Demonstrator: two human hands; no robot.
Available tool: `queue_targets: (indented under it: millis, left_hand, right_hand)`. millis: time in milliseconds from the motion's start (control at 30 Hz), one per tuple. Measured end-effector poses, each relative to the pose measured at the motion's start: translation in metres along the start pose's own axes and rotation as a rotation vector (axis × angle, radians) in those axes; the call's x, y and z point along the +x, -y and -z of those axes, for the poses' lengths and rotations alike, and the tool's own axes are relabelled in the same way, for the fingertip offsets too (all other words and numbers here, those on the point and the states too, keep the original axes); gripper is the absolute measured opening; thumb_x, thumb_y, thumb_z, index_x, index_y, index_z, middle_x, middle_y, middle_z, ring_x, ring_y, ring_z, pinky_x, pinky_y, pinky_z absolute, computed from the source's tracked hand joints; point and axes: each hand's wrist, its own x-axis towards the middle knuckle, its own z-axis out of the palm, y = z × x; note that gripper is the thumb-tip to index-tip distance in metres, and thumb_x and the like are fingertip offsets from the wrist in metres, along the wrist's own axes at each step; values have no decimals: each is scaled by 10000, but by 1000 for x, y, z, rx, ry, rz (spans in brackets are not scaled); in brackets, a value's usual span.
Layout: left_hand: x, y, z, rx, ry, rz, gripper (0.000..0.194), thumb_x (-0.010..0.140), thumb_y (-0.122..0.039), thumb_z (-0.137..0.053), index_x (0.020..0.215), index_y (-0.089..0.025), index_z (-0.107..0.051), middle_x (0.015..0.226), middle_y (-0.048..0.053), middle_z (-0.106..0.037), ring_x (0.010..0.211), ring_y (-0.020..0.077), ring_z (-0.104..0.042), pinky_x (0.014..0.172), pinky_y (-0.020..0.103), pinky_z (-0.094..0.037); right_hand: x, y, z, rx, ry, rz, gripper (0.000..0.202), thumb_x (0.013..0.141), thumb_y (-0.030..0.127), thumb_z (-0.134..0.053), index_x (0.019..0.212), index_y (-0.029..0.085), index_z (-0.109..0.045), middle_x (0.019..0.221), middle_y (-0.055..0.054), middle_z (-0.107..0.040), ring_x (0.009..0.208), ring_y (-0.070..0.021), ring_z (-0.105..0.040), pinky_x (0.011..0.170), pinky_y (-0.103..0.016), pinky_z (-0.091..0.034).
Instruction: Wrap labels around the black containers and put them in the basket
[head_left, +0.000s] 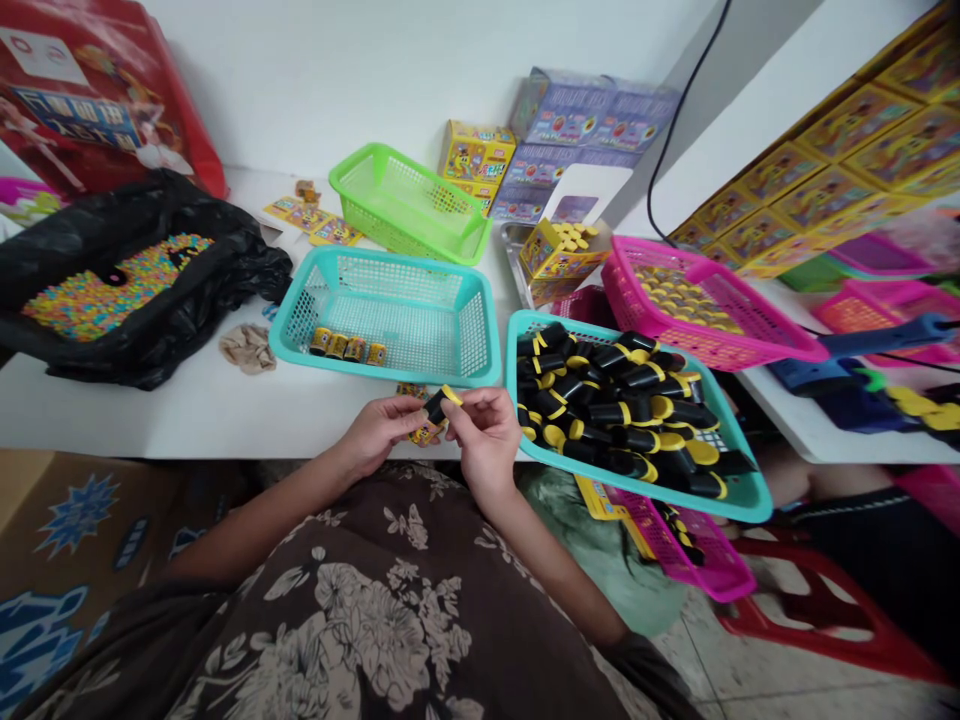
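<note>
Between my two hands, just above the table's front edge, is a small black tube with a yellow cap (441, 404). My left hand (381, 432) pinches its black end, and my right hand (486, 432) has its fingers closed at the capped end. Colourful printed wrappers (424, 434) lie right under the tube, partly covered by my fingers. Behind my hands, a turquoise basket (390, 370) holds several small yellow-wrapped tubes (347, 346) at its front left. To the right, another turquoise basket (637, 488) is heaped with black tubes with yellow caps (607, 412).
A black bag (142, 350) of colourful pellets lies left. A green basket (409, 240), yellow boxes (477, 155) and purple boxes (559, 110) stand behind. A pink basket (780, 335) of yellow-capped pieces is at right. A person's legs (870, 540) and a red stool (862, 630) show lower right.
</note>
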Motion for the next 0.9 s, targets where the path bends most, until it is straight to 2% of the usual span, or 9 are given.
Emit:
queue_targets:
  millis: [300, 633, 767, 900]
  left_hand:
    - [0, -3, -2, -15, 25, -18, 369, 613, -352, -882, 880, -127, -761, 798, 73, -736, 699, 177, -667, 698, 332, -529]
    - [0, -4, 4, 8, 13, 4, 393, 673, -402, -840, 944, -128, -763, 827, 98, -742, 701, 196, -694, 634, 301, -520]
    - [0, -5, 4, 70, -19, -1, 385, 696, -414, -817, 958, -137, -761, 821, 85, -735, 676, 178, -680, 563, 263, -501]
    - [-1, -6, 7, 122, -98, -60, 351, 665, -396, -832, 883, -130, -760, 801, 72, -724, 664, 161, -645, 523, 252, -502]
  right_hand:
    - [-1, -6, 3, -40, -9, 34, 277, 744, 308, -750, 788, 261, -480, 659, 66, -565, 438, -75, -478, 397, -226, -428]
    - [1, -7, 9, -12, -22, -19, 266, 714, 306, -777, 807, 261, -532, 668, 59, -556, 463, -76, -473, 403, -220, -394]
    - [2, -7, 13, -28, 69, -83, 229, 728, 289, -743, 937, 270, -651, 712, 47, -611, 461, -79, -467, 417, -233, -396]
    - [4, -9, 17, -27, 212, -139, 162, 756, 298, -708, 909, 246, -729, 682, 34, -630, 462, -80, -452, 435, -239, -380]
